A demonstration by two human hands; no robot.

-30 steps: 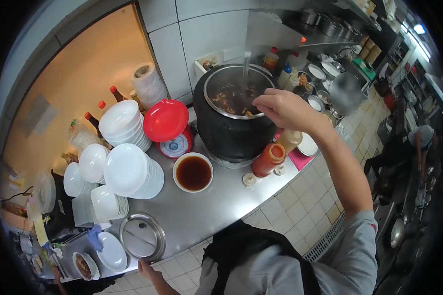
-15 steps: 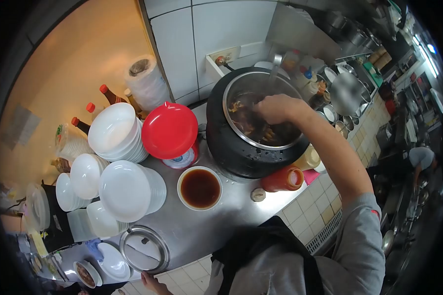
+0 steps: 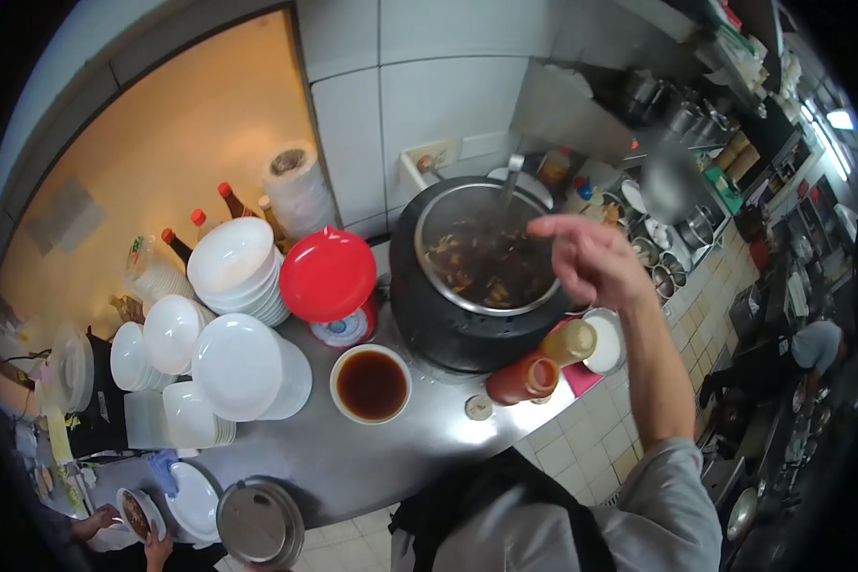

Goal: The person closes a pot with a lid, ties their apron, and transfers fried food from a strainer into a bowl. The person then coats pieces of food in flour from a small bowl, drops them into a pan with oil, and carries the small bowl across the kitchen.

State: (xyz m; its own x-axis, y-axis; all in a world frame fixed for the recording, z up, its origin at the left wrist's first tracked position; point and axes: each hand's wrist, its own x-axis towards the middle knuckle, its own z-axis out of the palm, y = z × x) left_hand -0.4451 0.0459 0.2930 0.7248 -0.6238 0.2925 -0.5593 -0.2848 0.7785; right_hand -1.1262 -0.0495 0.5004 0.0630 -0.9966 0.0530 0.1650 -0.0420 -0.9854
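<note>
My right hand (image 3: 601,262) is over the right rim of a black round pot (image 3: 419,329), index finger stretched out, other fingers loosely bent, holding nothing. Inside, dark liquid with brownish pieces (image 3: 491,276) steams. A metal ladle handle (image 3: 513,176) sticks up at the pot's far rim, apart from my fingers. At the bottom left, a round metal lid (image 3: 260,524) is held by its near edge in my left hand (image 3: 257,568), which is almost wholly hidden. A white bowl of brown broth (image 3: 371,383) stands on the steel counter (image 3: 353,467) left of the pot.
Stacked white bowls (image 3: 238,367), a red dish (image 3: 328,275) and sauce bottles (image 3: 231,200) line the left side. Squeeze bottles (image 3: 524,379) stand at the pot's right front. Another person's hands (image 3: 157,550) hold a filled bowl (image 3: 136,515) at lower left. A co-worker (image 3: 815,348) is far right.
My right hand has come up out of the pot's mouth and moved right, its fingers loosening. The lid has shifted down toward me and tilted. Another person's hands have appeared at the filled bowl.
</note>
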